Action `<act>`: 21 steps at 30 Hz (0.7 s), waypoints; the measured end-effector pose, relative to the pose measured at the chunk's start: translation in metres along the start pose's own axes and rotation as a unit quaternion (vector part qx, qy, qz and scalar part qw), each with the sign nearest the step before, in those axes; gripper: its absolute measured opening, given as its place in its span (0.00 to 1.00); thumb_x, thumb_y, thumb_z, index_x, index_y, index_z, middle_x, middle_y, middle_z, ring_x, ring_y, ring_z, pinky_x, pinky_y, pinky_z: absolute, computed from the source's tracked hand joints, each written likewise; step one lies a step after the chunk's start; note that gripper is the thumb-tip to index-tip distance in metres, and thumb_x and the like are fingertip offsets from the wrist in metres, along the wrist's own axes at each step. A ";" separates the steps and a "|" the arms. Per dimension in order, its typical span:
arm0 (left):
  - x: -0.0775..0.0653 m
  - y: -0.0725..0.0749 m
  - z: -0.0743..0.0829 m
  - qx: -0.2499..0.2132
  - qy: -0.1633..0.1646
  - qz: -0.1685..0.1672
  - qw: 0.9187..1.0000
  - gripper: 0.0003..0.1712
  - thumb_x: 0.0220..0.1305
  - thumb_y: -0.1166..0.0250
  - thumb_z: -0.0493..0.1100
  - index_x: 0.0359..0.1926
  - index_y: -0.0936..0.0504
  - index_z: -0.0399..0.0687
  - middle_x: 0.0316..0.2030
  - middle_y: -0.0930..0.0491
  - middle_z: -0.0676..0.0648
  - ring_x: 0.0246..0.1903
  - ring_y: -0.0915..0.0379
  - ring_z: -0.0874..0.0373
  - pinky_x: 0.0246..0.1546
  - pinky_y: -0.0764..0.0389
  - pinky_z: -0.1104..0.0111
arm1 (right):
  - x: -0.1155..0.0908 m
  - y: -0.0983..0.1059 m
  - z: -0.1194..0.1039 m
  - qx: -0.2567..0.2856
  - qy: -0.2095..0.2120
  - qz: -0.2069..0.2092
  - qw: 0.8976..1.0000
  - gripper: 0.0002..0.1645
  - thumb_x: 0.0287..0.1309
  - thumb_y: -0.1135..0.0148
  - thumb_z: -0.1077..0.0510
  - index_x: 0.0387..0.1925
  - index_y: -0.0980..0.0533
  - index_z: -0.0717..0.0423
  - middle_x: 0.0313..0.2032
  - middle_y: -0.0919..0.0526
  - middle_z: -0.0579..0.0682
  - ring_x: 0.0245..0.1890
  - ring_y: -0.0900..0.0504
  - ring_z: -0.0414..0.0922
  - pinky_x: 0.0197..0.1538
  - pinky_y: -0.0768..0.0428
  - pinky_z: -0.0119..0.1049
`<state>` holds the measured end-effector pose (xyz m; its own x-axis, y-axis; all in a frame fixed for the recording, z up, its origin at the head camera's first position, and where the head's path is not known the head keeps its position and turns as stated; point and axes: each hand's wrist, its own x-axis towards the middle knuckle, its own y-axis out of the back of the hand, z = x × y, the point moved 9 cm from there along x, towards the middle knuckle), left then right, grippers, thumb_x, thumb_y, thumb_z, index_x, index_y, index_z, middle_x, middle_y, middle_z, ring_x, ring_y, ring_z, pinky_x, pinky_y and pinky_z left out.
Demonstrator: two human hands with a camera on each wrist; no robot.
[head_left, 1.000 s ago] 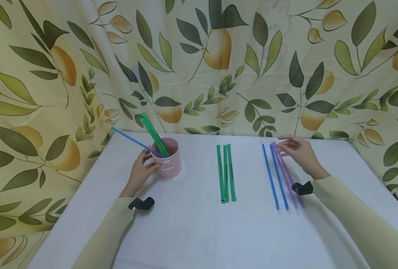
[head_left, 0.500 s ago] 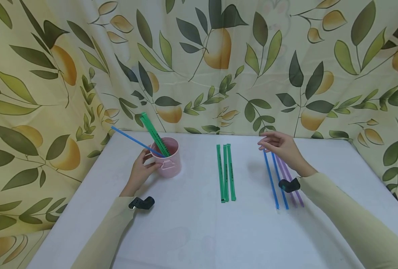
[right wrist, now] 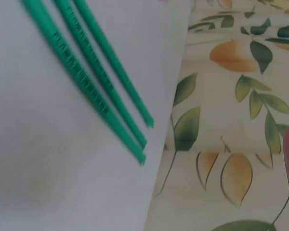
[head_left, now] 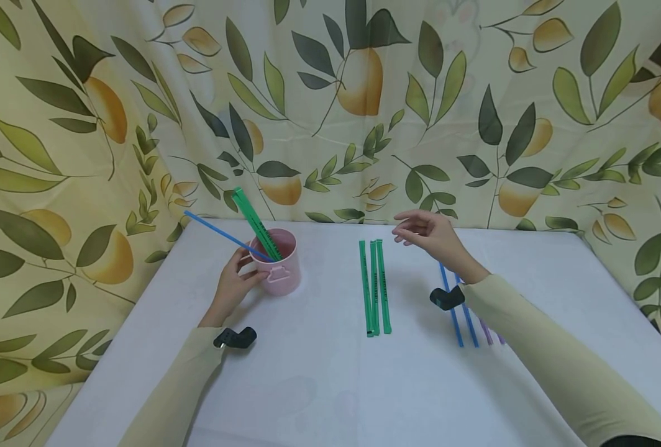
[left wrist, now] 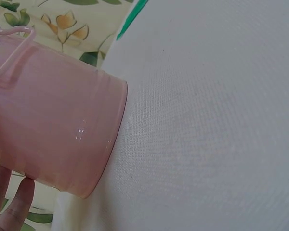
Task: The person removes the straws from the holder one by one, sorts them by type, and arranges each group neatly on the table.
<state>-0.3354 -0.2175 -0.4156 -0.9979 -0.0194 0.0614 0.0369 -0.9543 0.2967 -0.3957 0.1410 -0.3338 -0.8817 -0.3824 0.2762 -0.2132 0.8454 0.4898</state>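
A pink cup (head_left: 282, 279) stands on the table at the left, its small handle facing front. My left hand (head_left: 231, 290) grips its side, thumb in front and fingers behind. Green wrapped straws (head_left: 256, 223) and one blue straw (head_left: 218, 232) lean out of the cup. My right hand (head_left: 433, 239) hovers at the back of the table with bent, loose fingers and holds nothing visible. Just left of it lie three green wrapped straws (head_left: 374, 288), printed with dark letters in the right wrist view. Two blue straws (head_left: 456, 326) lie under the right wrist, partly covered.
Purple straws (head_left: 487, 333) lie beside the blue ones, mostly hidden by the right sleeve (head_left: 554, 347). A white cloth covers the table (head_left: 308, 372). Behind its far edge hangs a curtain (head_left: 330, 161) patterned with fruit and leaves.
My right hand has moved left from above the purple straws, past the blue ones, towards the green straws. The left hand and cup have stayed put.
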 end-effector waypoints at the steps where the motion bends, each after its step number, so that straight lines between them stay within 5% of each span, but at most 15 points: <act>1: -0.001 0.000 0.001 0.000 -0.001 0.000 1.000 0.41 0.59 0.36 0.35 0.70 0.46 0.41 0.67 0.43 0.35 0.67 0.44 0.41 0.64 0.31 0.52 | 0.003 -0.004 -0.003 0.004 0.002 -0.003 1.000 0.22 0.59 0.38 0.57 0.53 0.26 0.62 0.41 0.16 0.61 0.33 0.16 0.32 0.41 0.15 0.30; 13: -0.001 0.000 0.000 -0.007 -0.004 -0.001 1.000 0.41 0.59 0.36 0.34 0.70 0.46 0.41 0.67 0.43 0.35 0.66 0.44 0.40 0.64 0.31 0.53 | 0.033 -0.048 -0.029 0.049 0.003 -0.036 0.998 0.22 0.58 0.37 0.57 0.53 0.26 0.60 0.40 0.16 0.58 0.33 0.16 0.34 0.43 0.15 0.32; 21: 0.012 0.001 -0.025 -0.016 -0.010 0.003 1.000 0.42 0.57 0.33 0.38 0.70 0.45 0.48 0.67 0.42 0.39 0.66 0.43 0.43 0.64 0.30 0.54 | 0.054 -0.078 -0.046 0.062 0.017 -0.053 0.997 0.20 0.58 0.38 0.60 0.52 0.26 0.61 0.42 0.17 0.64 0.36 0.15 0.45 0.44 0.14 0.38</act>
<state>-0.3490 -0.2266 -0.4384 -0.9964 -0.0202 0.0826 0.0415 -0.9633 0.2652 -0.4075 0.0374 -0.3191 -0.8372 -0.4821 0.2581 -0.3557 0.8386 0.4127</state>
